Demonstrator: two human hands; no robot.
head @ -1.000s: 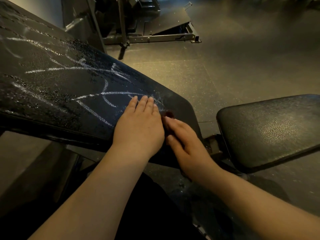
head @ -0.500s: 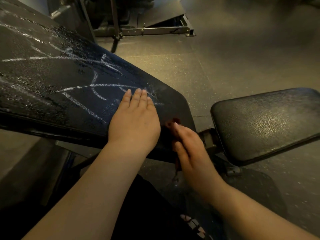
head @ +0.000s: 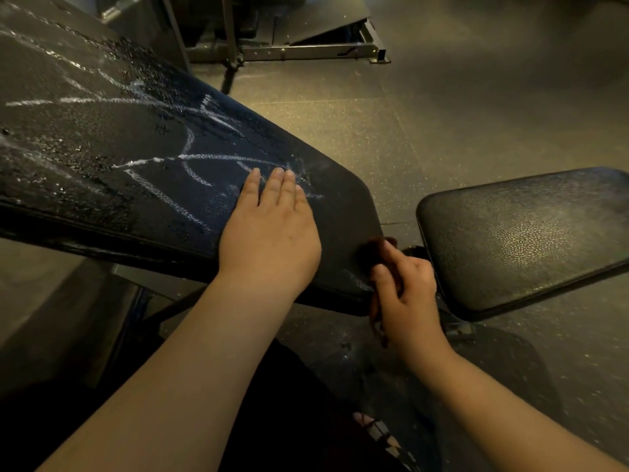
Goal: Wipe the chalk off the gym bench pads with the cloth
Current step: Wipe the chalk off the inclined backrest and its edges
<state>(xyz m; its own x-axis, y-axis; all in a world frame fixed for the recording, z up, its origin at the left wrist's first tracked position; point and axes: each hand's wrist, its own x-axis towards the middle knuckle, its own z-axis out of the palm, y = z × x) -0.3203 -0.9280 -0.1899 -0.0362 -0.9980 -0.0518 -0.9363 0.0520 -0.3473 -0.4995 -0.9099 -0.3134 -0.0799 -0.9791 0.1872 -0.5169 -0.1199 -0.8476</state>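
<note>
The long black back pad point(head: 102, 158) slants across the left, wet and scrawled with white chalk lines point(head: 190, 158). My left hand point(head: 269, 229) lies flat on its lower end, fingers straight and touching the chalk. My right hand point(head: 405, 294) grips a dark reddish cloth point(head: 372, 250) at the pad's lower right corner, beside the gap to the seat pad point(head: 524, 240). Most of the cloth is hidden under my fingers; a strip hangs below the pad edge.
The seat pad on the right looks free of chalk lines. A metal machine frame point(head: 289, 51) stands on the rubber floor point(head: 442, 97) at the back. The bench's dark frame runs under the pads, and my dark-clothed legs are at the bottom.
My right hand has slid the cloth down and right, from beside my left hand to the pad's lower corner. My left hand stays flat in the same spot.
</note>
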